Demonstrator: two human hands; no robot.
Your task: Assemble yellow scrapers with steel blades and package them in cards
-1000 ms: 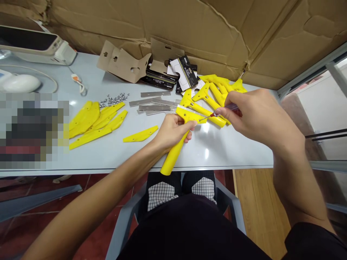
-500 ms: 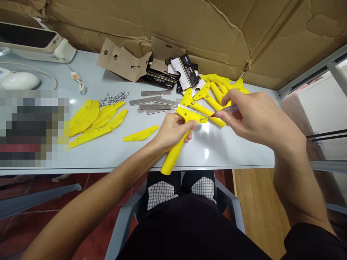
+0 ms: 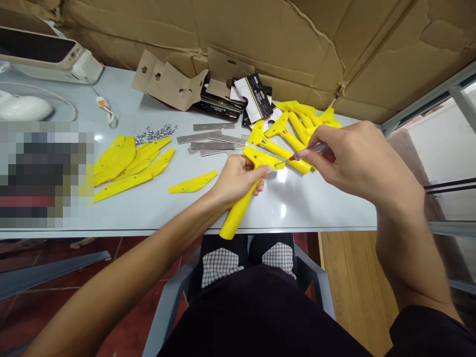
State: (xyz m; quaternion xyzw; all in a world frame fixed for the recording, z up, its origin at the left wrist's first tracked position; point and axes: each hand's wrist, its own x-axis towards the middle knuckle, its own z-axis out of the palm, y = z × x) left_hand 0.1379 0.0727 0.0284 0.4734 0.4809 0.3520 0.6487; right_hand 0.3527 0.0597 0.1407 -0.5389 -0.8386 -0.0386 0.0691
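My left hand (image 3: 243, 177) is closed round the neck of a yellow scraper (image 3: 236, 218), its handle slanting down over the table's front edge. A strip of blade shows along the scraper's far edge. In my right hand (image 3: 345, 158) is a screwdriver (image 3: 315, 148) with a clear handle, gripped between thumb and fingers. Its tip meets the scraper head at the right-hand screw spot; the tip's exact seat is too small to make out. Several metal blades (image 3: 208, 146) lie just beyond my left hand. A single yellow cover plate (image 3: 193, 182) rests to its left.
More yellow cover plates (image 3: 119, 161) and a heap of screws (image 3: 156, 133) lie at left. Several yellow scrapers (image 3: 284, 129) are piled behind my right hand. Opened cardboard boxes (image 3: 169, 87) and printed cards (image 3: 255, 96) stand at the back, before a cardboard wall (image 3: 260, 29).
My right hand has rotated slightly and its wrist has shifted a little right, the screwdriver tip staying on the scraper. My left hand holds the scraper almost still.
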